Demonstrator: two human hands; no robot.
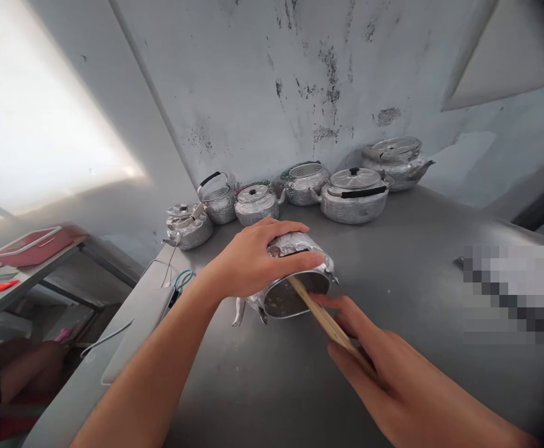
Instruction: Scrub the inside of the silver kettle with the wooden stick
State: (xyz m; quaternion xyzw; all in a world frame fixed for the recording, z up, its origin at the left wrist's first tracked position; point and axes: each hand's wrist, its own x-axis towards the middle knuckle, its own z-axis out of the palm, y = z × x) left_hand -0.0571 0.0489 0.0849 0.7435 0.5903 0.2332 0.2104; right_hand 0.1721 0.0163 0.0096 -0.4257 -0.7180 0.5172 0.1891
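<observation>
My left hand (257, 255) grips a small aluminium kettle (295, 283) that lies tilted on its side on the grey metal table (393, 249), its open mouth facing me. My right hand (370, 361) holds a thin wooden stick (321, 314) whose far end rests inside the kettle's opening. The kettle has no lid on it and its spout points down to the left.
Several aluminium kettles with lids (353, 193) stand in a row along the stained wall at the table's far edge. A blurred patch (515, 292) lies at the right. At the left a side table carries a red tray (29, 246), and another person's limb (20, 367) shows below.
</observation>
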